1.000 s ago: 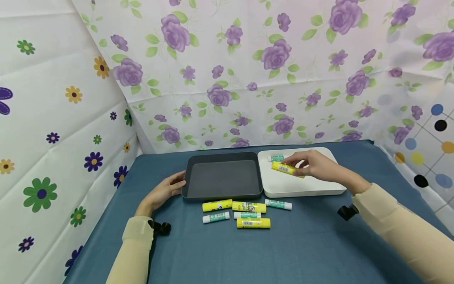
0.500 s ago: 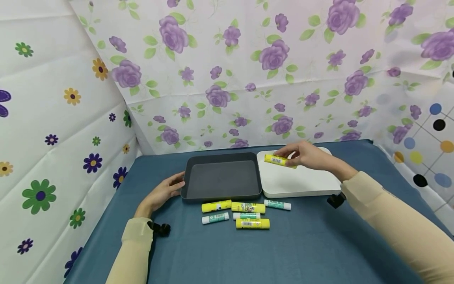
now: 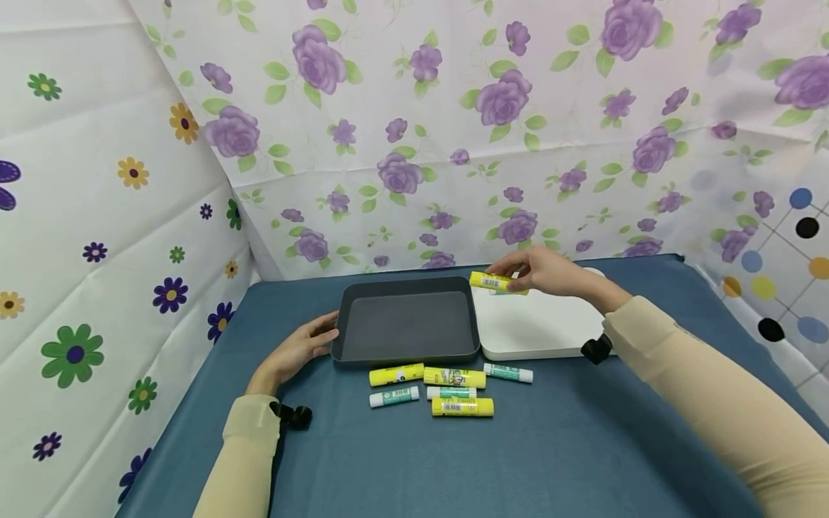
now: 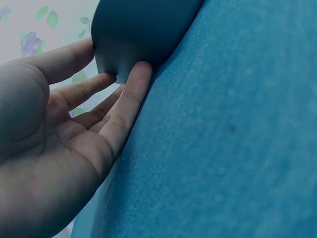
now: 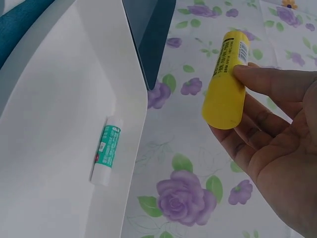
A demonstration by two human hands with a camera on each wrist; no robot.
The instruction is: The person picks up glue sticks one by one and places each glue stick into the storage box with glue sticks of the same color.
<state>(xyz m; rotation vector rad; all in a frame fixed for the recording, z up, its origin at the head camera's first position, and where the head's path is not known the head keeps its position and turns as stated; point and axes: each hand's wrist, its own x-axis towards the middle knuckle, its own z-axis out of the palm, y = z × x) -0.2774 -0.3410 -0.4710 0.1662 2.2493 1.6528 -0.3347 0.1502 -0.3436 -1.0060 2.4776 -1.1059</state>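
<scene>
My right hand [image 3: 544, 272] pinches a yellow glue stick [image 3: 486, 281] between thumb and fingers, above the far left part of the white tray [image 3: 544, 327]. In the right wrist view, that yellow glue stick [image 5: 225, 89] hangs clear of the tray. A small green-and-white glue stick [image 5: 108, 146] lies inside the white tray; in the head view the yellow one mostly covers it. My left hand [image 3: 296, 352] rests at the left side of the dark grey tray [image 3: 343, 345]. The left wrist view has its nearly straight fingers [image 4: 136, 82] touching the tray's corner.
In front of the trays lie yellow glue sticks [image 3: 463, 407] and small green-and-white glue sticks [image 3: 394, 396], several altogether, on the blue cloth [image 3: 518, 460]. Both trays stand side by side. A floral sheet [image 3: 401, 173] hangs behind the table.
My right hand has carried the yellow glue stick left and away from me, from above the middle of the white tray to its far left corner. My left hand stays put.
</scene>
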